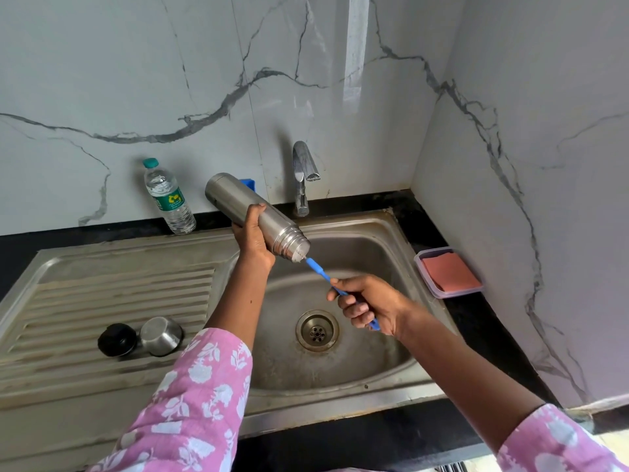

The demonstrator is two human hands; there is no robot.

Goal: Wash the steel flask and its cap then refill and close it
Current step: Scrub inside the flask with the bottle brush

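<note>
My left hand point(252, 237) grips the steel flask point(235, 202) around its middle, tilted over the sink basin point(371, 253) with its open mouth pointing down to the right. My right hand point(366, 304) holds the blue handle of a bottle brush point(318, 269), whose head is inside the foamy flask mouth. On the draining board point(102, 287) lie the black inner stopper point(116, 339) and the steel cup cap point(160, 335), side by side.
A tap point(304, 175) stands behind the basin, with no water running. A plastic water bottle point(168, 197) stands on the black counter at the wall. A clear box with a pink sponge point(450, 273) sits right of the sink. The drain point(317, 330) is open.
</note>
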